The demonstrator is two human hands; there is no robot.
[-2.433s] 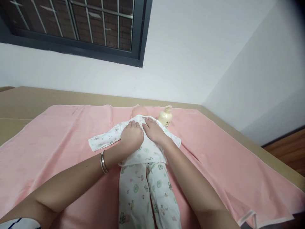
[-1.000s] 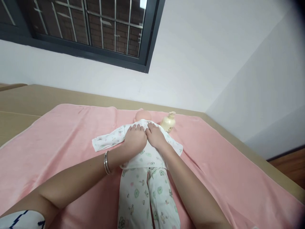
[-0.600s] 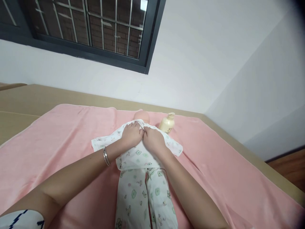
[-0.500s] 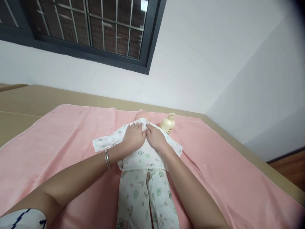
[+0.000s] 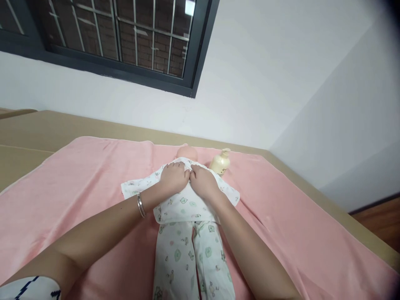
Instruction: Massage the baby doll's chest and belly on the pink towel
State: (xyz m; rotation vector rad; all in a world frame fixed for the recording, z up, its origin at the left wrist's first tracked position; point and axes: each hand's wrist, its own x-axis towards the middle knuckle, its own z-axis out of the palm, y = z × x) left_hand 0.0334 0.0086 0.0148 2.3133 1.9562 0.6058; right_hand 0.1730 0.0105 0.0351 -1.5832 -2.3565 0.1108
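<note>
Baby top right beneath left hand and right hand, neither nearer, sleeves spanning crosswise; fingers bent, gripping or not, can't tell

The long-sleeved white cloth shirt bears scattered small prints in soft green and grey. At six o'clock from it, the white cloth trousers repeat that print larger, with green blotches, brownish figures and pink dots. Plain pink surrounds both: a soft, pale-edged cloth blanket. At one o'clock, the rounded pump bottle is cream-yellow with dark markings. A shiny silver metal bangle shows at nine o'clock; at eight, a white fabric sleeve carries jagged navy lines.
</note>
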